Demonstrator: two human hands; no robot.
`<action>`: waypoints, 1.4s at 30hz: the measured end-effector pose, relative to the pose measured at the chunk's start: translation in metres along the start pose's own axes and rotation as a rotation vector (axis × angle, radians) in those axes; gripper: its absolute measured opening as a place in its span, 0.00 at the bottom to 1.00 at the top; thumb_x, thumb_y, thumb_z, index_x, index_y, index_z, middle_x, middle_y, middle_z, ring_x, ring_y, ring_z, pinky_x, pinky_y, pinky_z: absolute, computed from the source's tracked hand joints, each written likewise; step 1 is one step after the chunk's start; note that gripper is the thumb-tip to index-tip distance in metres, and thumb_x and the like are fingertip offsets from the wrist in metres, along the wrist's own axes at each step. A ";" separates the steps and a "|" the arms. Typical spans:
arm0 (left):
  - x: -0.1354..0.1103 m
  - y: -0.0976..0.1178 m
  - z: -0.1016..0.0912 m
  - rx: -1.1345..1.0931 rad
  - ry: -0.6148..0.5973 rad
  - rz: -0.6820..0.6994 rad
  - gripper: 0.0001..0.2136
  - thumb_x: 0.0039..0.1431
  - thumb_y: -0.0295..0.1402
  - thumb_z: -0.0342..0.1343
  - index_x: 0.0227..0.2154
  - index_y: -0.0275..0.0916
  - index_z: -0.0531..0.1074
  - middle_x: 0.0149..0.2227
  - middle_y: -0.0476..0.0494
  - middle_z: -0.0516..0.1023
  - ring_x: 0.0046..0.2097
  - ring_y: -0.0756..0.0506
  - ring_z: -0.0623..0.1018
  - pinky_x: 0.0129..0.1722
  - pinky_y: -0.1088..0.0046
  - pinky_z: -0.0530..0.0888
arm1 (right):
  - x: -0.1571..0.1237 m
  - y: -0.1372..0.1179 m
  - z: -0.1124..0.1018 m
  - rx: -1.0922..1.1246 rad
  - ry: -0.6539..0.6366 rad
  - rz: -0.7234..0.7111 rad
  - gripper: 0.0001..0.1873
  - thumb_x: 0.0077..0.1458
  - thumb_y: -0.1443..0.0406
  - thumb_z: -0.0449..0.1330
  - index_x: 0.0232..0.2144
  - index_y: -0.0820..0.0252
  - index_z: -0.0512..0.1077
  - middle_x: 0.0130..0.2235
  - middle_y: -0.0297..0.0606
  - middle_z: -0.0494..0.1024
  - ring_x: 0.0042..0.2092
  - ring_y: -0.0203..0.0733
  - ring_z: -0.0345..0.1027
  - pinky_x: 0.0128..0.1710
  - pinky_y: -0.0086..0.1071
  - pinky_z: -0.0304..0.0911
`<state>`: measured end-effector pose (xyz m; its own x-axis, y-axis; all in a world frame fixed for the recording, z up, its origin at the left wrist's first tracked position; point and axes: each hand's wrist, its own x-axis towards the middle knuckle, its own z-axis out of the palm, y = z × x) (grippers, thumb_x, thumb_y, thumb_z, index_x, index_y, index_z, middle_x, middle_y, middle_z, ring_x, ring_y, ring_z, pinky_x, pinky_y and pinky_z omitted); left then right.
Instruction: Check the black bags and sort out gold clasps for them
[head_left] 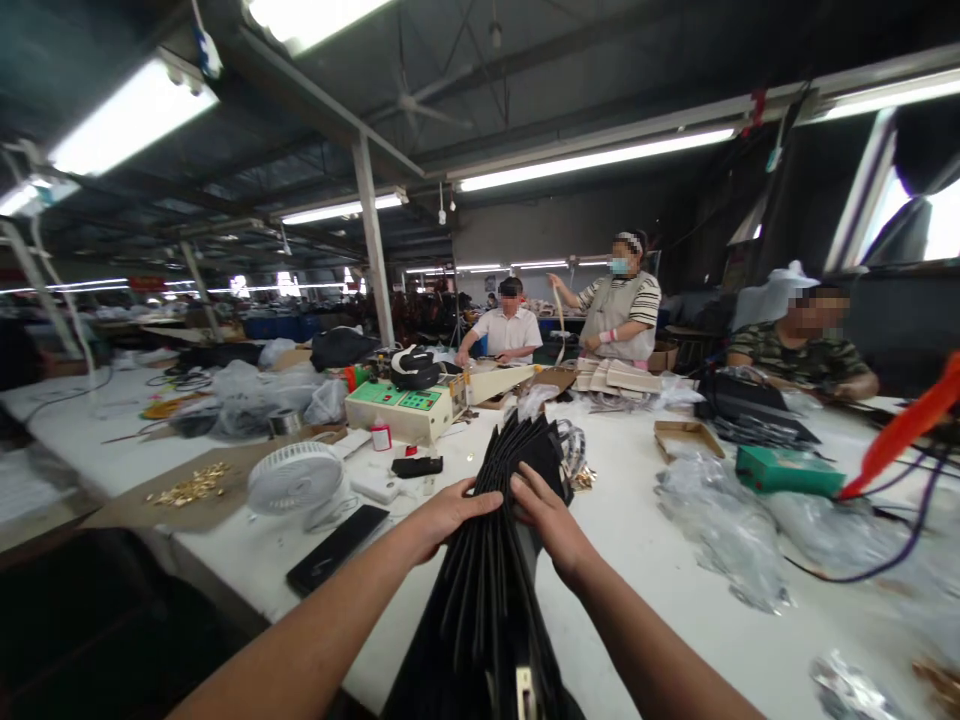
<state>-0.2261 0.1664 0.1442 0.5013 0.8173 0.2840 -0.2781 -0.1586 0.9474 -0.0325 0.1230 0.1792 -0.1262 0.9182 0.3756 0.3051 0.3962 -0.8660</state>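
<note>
A thick stack of black flat panels [487, 600], fanned out at the far end, stands between my hands over the table's front edge. Whether they are leather or fabric I cannot tell. My left hand [454, 512] grips the stack's left side, its thumb across the top edges and the other fingers hidden behind. On the right, my right hand [551, 515] presses against the panels with its fingers bent over them. A gold-coloured metal fitting [526, 690] shows on the stack's near end, close to my body.
Left of the stack lie a black phone [337, 548], a white fan [296, 480] and gold metal pieces [191, 485]. Beyond stands a machine with green panels [401, 405]. Clear plastic bags [724, 520] and a green box [787, 470] lie right. Several people work across the table.
</note>
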 end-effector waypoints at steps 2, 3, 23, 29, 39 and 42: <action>-0.006 -0.010 -0.026 -0.072 -0.006 -0.014 0.38 0.50 0.48 0.71 0.60 0.37 0.67 0.54 0.32 0.79 0.49 0.40 0.82 0.56 0.59 0.76 | 0.002 0.020 0.020 -0.106 -0.052 -0.054 0.55 0.54 0.35 0.57 0.72 0.64 0.57 0.71 0.41 0.58 0.72 0.44 0.51 0.73 0.37 0.47; -0.010 -0.016 -0.039 -0.078 0.003 -0.032 0.39 0.49 0.48 0.72 0.60 0.36 0.67 0.54 0.32 0.78 0.48 0.41 0.82 0.55 0.60 0.77 | 0.003 0.033 0.031 -0.192 -0.072 -0.084 0.52 0.56 0.36 0.56 0.70 0.65 0.61 0.71 0.41 0.58 0.72 0.44 0.50 0.74 0.37 0.44; -0.061 -0.120 -0.145 1.179 0.840 -0.169 0.29 0.66 0.44 0.48 0.64 0.31 0.65 0.65 0.31 0.65 0.66 0.33 0.61 0.67 0.54 0.57 | 0.002 0.124 0.120 -1.143 -0.195 -0.105 0.33 0.67 0.48 0.52 0.68 0.55 0.67 0.71 0.31 0.55 0.74 0.48 0.43 0.72 0.45 0.45; -0.074 -0.140 -0.209 1.035 0.883 -0.422 0.32 0.63 0.49 0.53 0.59 0.26 0.69 0.61 0.17 0.68 0.65 0.20 0.63 0.62 0.38 0.58 | 0.001 0.126 0.119 -1.098 -0.161 -0.119 0.31 0.67 0.49 0.54 0.66 0.55 0.70 0.71 0.31 0.57 0.74 0.48 0.44 0.72 0.45 0.44; -0.092 -0.105 -0.192 0.115 0.783 -0.221 0.31 0.42 0.44 0.71 0.46 0.27 0.75 0.41 0.32 0.81 0.37 0.42 0.80 0.39 0.68 0.77 | 0.002 0.119 0.108 -0.632 -0.035 -0.236 0.25 0.64 0.55 0.57 0.57 0.64 0.75 0.58 0.44 0.73 0.62 0.48 0.64 0.66 0.41 0.55; -0.108 -0.071 -0.149 -0.066 0.749 -0.089 0.35 0.47 0.47 0.70 0.54 0.32 0.70 0.47 0.35 0.81 0.38 0.45 0.80 0.42 0.66 0.80 | -0.010 0.088 0.100 -0.318 -0.029 -0.118 0.31 0.62 0.50 0.59 0.60 0.64 0.71 0.57 0.45 0.73 0.56 0.46 0.69 0.61 0.39 0.63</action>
<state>-0.3830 0.1719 0.0246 -0.1604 0.9870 0.0078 -0.3226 -0.0599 0.9446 -0.0992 0.1496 0.0664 -0.2038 0.8678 0.4532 0.5650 0.4823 -0.6694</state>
